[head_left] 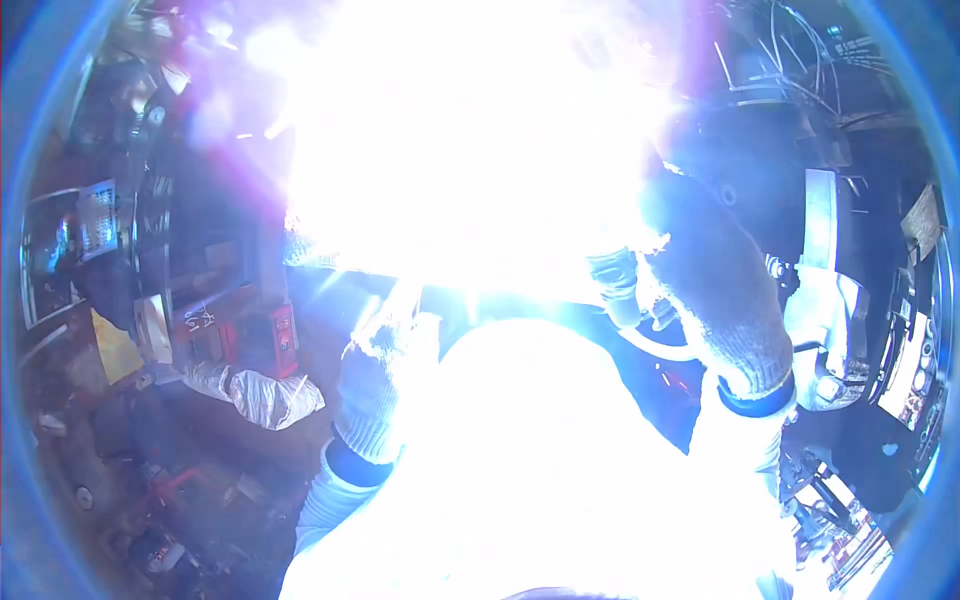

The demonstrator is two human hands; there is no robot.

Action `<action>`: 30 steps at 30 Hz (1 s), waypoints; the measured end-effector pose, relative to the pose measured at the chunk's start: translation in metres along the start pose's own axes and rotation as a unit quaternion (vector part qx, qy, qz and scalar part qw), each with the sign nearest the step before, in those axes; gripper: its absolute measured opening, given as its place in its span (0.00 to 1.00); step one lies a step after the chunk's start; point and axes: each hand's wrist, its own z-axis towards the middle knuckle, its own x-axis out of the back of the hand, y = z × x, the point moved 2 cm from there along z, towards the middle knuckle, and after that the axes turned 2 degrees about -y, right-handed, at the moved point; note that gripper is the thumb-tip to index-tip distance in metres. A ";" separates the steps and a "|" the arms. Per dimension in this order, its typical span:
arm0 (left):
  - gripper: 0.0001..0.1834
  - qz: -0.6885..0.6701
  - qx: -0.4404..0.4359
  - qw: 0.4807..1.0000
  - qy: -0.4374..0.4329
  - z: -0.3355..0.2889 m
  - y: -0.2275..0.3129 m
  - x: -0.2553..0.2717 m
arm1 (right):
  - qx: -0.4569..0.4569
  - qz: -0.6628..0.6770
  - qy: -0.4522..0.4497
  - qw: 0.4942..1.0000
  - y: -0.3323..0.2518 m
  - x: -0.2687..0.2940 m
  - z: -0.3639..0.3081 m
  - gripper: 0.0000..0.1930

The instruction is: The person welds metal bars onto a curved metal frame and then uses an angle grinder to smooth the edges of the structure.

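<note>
A very bright white-blue welding glare washes out the upper middle of the view. Below it shows the near edge of a flat workpiece (318,252); the rest of that piece is lost in the light. On the right, my right hand (715,280) in a knitted glove has its fingers curled round a welding torch (614,278), whose pale curved hose (655,346) bends beneath the hand. My left hand (376,385), gloved too, is raised close to the workpiece's near edge at the left. Glare hides its fingertips, so whether it holds anything is unclear.
Red boxes (283,340) and a silvery wrapped hose-like piece (270,398) lie to the left. On the right are a white machine part (828,330) and a rack of metal pieces (835,510). Thin wires (795,60) hang at the upper right.
</note>
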 end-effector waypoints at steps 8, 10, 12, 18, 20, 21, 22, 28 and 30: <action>0.30 0.064 -0.038 0.997 -0.026 0.005 0.034 0.010 | -0.191 0.337 0.106 0.916 -0.007 0.026 -0.002 0.19; 0.31 0.078 -0.033 0.996 -0.036 0.007 0.037 0.013 | -0.249 0.398 0.068 0.880 -0.003 0.021 -0.005 0.23; 0.32 0.081 -0.044 0.995 -0.029 0.006 0.034 0.014 | -0.304 0.456 0.043 0.835 -0.002 0.016 -0.006 0.25; 0.31 0.078 -0.114 0.990 -0.029 0.012 0.036 0.014 | -0.305 0.464 0.030 0.831 -0.007 0.005 -0.002 0.27; 0.30 0.063 -0.051 0.995 -0.052 0.011 0.040 0.016 | -0.295 0.454 0.024 0.841 -0.008 0.003 -0.001 0.27; 0.30 0.063 -0.051 0.995 -0.053 0.011 0.039 0.015 | -0.292 0.448 0.020 0.845 -0.008 0.002 0.000 0.27; 0.30 0.066 -0.068 0.994 -0.045 0.011 0.037 0.014 | -0.289 0.444 0.018 0.848 -0.008 0.001 0.001 0.28; 0.30 0.051 -0.018 0.998 -0.044 0.013 0.047 0.015 | -0.251 0.466 0.018 0.849 -0.006 -0.006 0.001 0.27; 0.30 0.054 -0.017 0.997 -0.045 0.013 0.047 0.015 | -0.243 0.464 0.027 0.851 -0.004 -0.008 -0.001 0.28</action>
